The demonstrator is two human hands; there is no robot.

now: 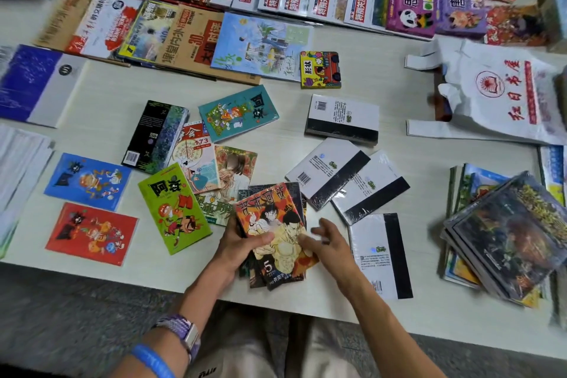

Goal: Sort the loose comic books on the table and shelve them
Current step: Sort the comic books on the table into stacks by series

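A small stack of manga, topped by an orange volume numbered 5 (273, 224), lies near the table's front edge. My left hand (242, 247) grips the stack from its left side, thumb over the cover. My right hand (325, 244) pinches the top book's right edge, other fingers spread. Loose comics surround it: a green one (173, 207), a blue one (87, 181), a red one (92, 233), a teal one (237, 112) and a dark one (156, 136). Several white, shrink-wrapped books (326, 173) lie face down to the right.
Rows of magazines (190, 37) and children's books (411, 6) line the back of the white table (399, 49). A white plastic bag (497, 92) lies at the right. A pile of wrapped picture books (509, 236) sits at the right edge.
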